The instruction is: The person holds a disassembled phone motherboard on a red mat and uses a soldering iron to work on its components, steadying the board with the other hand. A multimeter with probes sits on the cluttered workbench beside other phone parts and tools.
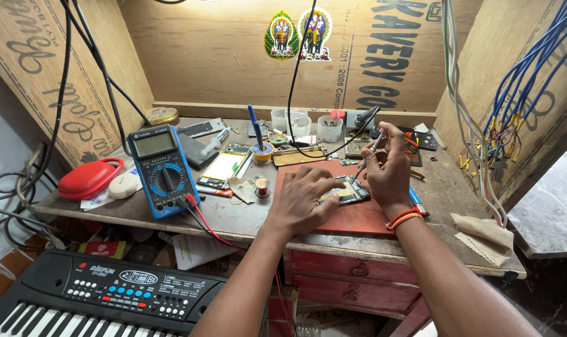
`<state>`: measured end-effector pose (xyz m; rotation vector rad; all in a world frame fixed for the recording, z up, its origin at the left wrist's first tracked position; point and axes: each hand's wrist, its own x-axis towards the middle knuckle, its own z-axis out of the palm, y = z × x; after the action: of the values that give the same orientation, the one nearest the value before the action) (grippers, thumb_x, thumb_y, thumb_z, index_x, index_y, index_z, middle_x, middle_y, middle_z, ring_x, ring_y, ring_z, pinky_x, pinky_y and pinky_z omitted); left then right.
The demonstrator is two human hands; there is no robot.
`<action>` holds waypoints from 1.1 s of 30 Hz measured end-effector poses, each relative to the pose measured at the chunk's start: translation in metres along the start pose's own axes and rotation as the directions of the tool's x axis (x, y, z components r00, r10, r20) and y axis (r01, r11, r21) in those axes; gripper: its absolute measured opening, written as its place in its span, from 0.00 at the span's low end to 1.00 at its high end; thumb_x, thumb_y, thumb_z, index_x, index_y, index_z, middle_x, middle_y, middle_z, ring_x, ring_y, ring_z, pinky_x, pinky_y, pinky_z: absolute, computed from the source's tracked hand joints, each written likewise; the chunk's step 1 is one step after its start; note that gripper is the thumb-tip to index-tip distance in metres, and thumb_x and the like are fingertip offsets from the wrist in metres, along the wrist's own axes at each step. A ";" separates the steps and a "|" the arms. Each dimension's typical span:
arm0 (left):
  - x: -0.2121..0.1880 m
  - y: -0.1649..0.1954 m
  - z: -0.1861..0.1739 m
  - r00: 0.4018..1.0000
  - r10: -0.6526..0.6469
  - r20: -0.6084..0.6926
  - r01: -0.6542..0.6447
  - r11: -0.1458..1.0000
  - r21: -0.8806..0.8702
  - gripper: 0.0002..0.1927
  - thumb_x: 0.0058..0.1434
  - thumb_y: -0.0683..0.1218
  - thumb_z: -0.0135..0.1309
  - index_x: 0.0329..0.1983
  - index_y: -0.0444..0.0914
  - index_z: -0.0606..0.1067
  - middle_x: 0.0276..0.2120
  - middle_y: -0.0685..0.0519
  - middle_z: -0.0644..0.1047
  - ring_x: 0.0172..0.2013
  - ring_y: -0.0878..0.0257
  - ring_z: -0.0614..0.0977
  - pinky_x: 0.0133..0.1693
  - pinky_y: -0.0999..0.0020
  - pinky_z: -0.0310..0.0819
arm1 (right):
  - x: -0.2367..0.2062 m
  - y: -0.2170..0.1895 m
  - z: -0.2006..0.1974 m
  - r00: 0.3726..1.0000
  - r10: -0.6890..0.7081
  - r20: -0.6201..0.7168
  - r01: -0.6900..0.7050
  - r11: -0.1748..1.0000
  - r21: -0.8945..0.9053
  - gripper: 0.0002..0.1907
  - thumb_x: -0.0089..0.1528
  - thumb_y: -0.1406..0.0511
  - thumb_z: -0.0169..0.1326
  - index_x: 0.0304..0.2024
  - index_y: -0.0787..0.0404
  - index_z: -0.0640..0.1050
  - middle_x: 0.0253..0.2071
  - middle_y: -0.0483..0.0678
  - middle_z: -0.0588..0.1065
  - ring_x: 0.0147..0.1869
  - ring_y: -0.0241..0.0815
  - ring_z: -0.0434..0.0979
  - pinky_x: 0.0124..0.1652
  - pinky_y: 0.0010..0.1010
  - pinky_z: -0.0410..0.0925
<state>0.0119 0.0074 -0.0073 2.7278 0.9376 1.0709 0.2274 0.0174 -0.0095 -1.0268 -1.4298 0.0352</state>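
Left hand (302,203) flat, steadying opened phone (349,190) | right hand (386,168) gripping screwdriver (372,148)

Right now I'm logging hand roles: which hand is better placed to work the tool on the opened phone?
Right hand: it holds the screwdriver over the phone; left hand lies flat.

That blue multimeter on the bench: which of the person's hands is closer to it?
Left. The left hand rests on the opened phone, a short way right of the blue multimeter. The right hand, holding a soldering iron, is farther right, beyond the phone.
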 end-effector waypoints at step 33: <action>0.005 0.006 -0.003 0.967 -0.120 0.224 0.108 0.992 0.066 0.22 0.56 0.57 0.51 0.54 0.61 0.81 0.62 0.52 0.74 0.64 0.57 0.70 0.63 0.54 0.58 | -0.002 -0.012 0.002 0.988 -0.151 0.000 0.151 0.988 0.009 0.26 0.64 0.74 0.61 0.62 0.58 0.67 0.36 0.48 0.76 0.40 0.37 0.82 0.40 0.29 0.76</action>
<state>0.0163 0.0044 -0.0007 2.7239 1.0832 0.7044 0.2187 0.0100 -0.0043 -0.9085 -1.5030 -0.0688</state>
